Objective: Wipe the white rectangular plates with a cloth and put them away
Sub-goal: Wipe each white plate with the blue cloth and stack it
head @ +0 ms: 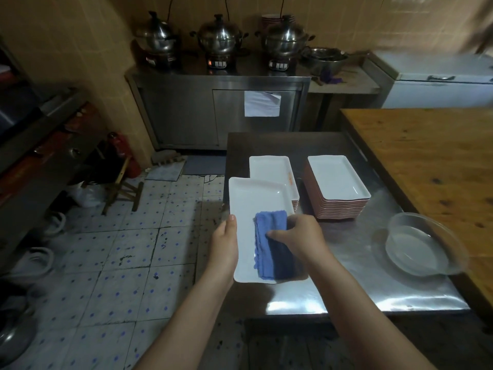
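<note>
One view to log: head camera.

Item 1, left grip (pixel 226 244): thumb laid along the left rim of the held plate (pixel 253 198), fingers hidden beneath it. I read this as a clamp on the rim.

Item 2, right grip (pixel 296 236): curled round a folded blue cloth (pixel 269 252), thumb on top, pressing it onto the plate's near half, just right of the left grip.

Item 3, held plate: between both grips, over the left edge of the steel desk (pixel 346 263), partly overhanging the floor.

Item 4, two stacks of white plates: near stack (pixel 269 166) just beyond the right grip, its corner covered by the held plate's far end; far stack (pixel 336 177) further right, standing apart. I cannot tell which stack is already wiped.

Item 5, glass bowl (pixel 416 252): well to the right of the right grip.

Handling note, my judgement: wiping is under way and the far half is not under the cloth. I would keep the left clamp firm because of the overhang, run the cloth in long strokes away from the right grip to the far rim and into the corners, and keep the downward pressure moderate so the glazed plate does not tip.
</note>
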A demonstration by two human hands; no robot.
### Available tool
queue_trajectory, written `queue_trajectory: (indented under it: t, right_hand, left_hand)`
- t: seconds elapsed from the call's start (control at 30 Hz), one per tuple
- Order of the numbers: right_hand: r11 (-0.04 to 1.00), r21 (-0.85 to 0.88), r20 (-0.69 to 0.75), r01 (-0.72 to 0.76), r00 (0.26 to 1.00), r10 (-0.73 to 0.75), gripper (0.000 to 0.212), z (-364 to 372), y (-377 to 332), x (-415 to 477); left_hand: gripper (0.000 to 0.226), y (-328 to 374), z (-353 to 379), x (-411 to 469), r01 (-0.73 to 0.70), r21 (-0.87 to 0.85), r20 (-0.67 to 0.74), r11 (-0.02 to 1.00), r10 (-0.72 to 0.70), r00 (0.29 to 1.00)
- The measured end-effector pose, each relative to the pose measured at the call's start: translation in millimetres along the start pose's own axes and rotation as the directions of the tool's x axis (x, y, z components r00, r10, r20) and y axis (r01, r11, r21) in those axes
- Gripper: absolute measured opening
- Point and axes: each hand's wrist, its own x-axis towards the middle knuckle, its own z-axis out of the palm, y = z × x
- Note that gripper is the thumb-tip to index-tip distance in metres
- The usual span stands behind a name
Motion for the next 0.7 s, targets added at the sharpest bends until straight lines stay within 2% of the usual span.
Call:
queue_trajectory:
  t: [0.17, 0.27, 0.4, 0.5, 0.6, 0.7]
  right_hand:
    - [0.942, 0.334, 0.101, -0.035, 0.995, 0.002, 0.01, 4.2, 22.0, 15.6]
    - [0.858, 0.502, 0.173, -0.109, 0.985, 0.024, 0.018, 8.0, 38.6, 29.4]
    - [0.828, 0.519, 0.253, -0.212, 0.963, 0.089, 0.015, 15.7, 62.6, 42.3]
    - [0.809, 0.521, 0.285, -0.273, 0.949, 0.137, 0.027, 22.9, 78.7, 49.4]
    - [0.805, 0.504, 0.274, -0.312, 0.942, 0.194, 0.038, 28.5, 91.1, 54.5]
    - [0.791, 0.518, 0.247, -0.324, 0.943, 0.225, 0.034, 32.4, 101.0, 60.6]
  left_hand:
    - [0.027, -35.9, -2.4, 18.8, 0.133, 0.012, -0.003, 0.991, -0.133, 0.991]
    - [0.027, -61.9, -4.0, 31.0, 0.21, 0.051, -0.01, 0.976, -0.21, 0.978]
    - [0.029, -96.0, -3.1, 44.7, 0.258, 0.117, -0.019, 0.959, -0.258, 0.966]
    - [0.033, -114.5, -3.1, 53.3, 0.273, 0.187, -0.032, 0.943, -0.272, 0.962]
    - [0.038, -127.0, -1.3, 61.8, 0.217, 0.35, -0.056, 0.911, -0.211, 0.976]
    - [0.037, -132.6, 4.3, 66.1, 0.13, 0.532, -0.085, 0.837, -0.1, 0.991]
